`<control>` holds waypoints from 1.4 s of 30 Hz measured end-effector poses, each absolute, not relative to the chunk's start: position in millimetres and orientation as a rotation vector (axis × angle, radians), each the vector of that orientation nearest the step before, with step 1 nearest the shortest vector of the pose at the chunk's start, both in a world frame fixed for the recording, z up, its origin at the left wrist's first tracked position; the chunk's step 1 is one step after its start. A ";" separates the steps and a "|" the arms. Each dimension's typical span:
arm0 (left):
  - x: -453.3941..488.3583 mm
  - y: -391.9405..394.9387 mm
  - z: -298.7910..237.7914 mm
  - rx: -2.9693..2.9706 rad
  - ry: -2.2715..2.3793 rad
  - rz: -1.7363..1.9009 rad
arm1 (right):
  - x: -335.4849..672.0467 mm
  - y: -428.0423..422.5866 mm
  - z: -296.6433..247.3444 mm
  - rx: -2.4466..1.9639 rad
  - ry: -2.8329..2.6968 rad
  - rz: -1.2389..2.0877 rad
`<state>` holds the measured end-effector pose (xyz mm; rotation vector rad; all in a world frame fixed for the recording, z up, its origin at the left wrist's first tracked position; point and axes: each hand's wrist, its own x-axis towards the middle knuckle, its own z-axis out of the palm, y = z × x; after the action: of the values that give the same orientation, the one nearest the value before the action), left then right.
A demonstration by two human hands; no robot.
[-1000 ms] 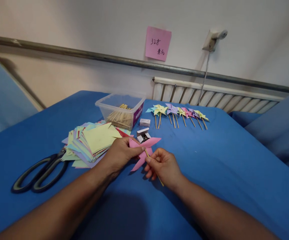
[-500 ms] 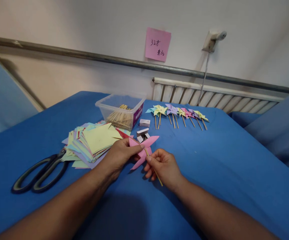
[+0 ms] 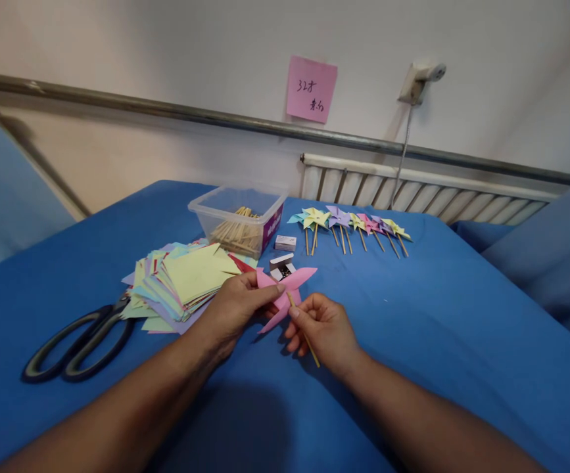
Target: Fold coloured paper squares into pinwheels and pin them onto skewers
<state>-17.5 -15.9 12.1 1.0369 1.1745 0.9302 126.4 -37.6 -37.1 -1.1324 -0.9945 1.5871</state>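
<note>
Between thumb and fingers, my left hand [image 3: 241, 303] pinches a pink paper pinwheel [image 3: 294, 278] near its centre. A thin wooden stick [image 3: 311, 346] is gripped in my right hand [image 3: 325, 330], its upper end against the middle of the pinwheel. Whether a pin joins the two cannot be made out. Just beyond the pinwheel stands a small open box [image 3: 281, 263] with dark little pieces inside. A closed small box [image 3: 285, 243] lies behind it. Left of my left hand is a loose pile of coloured paper sheets [image 3: 196, 272].
Large dark-handled scissors [image 3: 80, 345] lie at the left, partly under the paper. A clear plastic tub [image 3: 200, 205] of wooden sticks stands behind the pile. Several finished pinwheels [image 3: 338, 218] lie in a row at the back of the blue-covered table [image 3: 437, 341], before a radiator [image 3: 354, 187].
Almost nothing differs. The pink pinwheel has shifted and turned very slightly to the right in my left hand; the stick and my right hand stay nearly in place.
</note>
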 end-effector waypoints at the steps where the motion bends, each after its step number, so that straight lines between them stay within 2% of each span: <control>1: -17.5 -15.9 12.5 1.040 1.173 0.929 | 126.6 -37.4 -36.8 -1.127 -0.995 1.593; 12: -18.4 -21.4 24.7 1.100 1.066 0.950 | 130.7 -33.1 -34.4 -1.000 -0.965 1.562; 17: -20.0 -20.1 26.7 1.194 1.177 0.963 | 130.3 -33.2 -33.8 -1.024 -0.957 1.544; 24: -19.1 -12.4 23.3 1.192 1.283 1.229 | 133.6 -31.6 -32.0 -0.895 -0.997 1.639; 34: -7.3 -25.5 16.8 1.157 0.805 0.851 | 130.1 -32.8 -35.2 -0.853 -0.953 1.712; 42: -8.0 -21.4 7.0 1.164 0.903 0.906 | 127.2 -32.5 -38.4 -0.900 -0.993 1.740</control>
<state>-8.0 -21.4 7.0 1.1642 0.9033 0.9058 127.2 -32.5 -38.4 -0.8996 -0.9929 1.7405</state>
